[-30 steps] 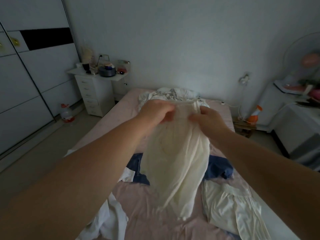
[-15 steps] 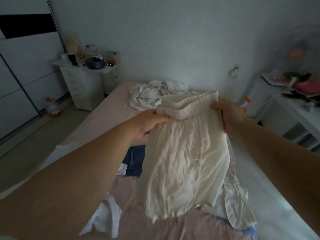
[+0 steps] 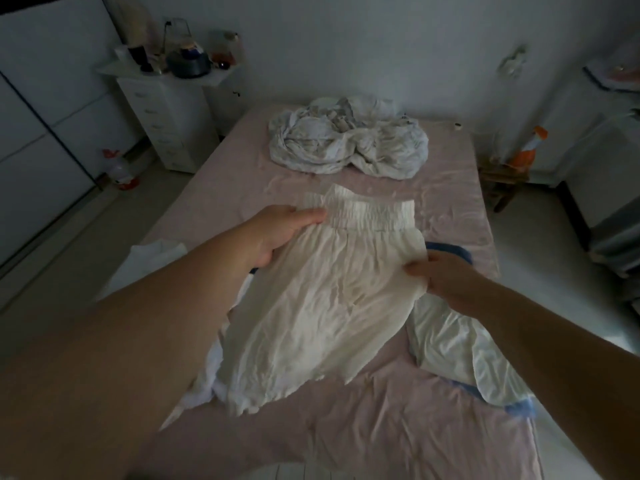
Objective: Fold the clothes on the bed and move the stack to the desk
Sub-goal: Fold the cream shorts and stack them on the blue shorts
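Observation:
A cream garment (image 3: 329, 299) with an elastic waistband lies spread on the pink bed (image 3: 398, 427), waistband toward the far end. My left hand (image 3: 277, 230) holds the waistband's left end, fingers flat on top and thumb below. My right hand (image 3: 440, 275) pinches the garment's right edge below the waistband. A white garment (image 3: 460, 344) lies to the right, over something blue (image 3: 519, 408). A dark blue garment (image 3: 450, 251) peeks out behind my right hand. More white cloth (image 3: 204, 386) shows under the cream garment's left side.
A crumpled white sheet (image 3: 349, 147) sits at the bed's far end. A white drawer unit (image 3: 166, 112) with a kettle stands far left beside the wardrobe (image 3: 41, 126). A white desk (image 3: 609, 140) stands at the right, a small wooden stool (image 3: 502, 181) beside the bed.
The cream garment, held up in the air before, now lies flat on the bed. My right hand slid from the waistband down to the right side edge.

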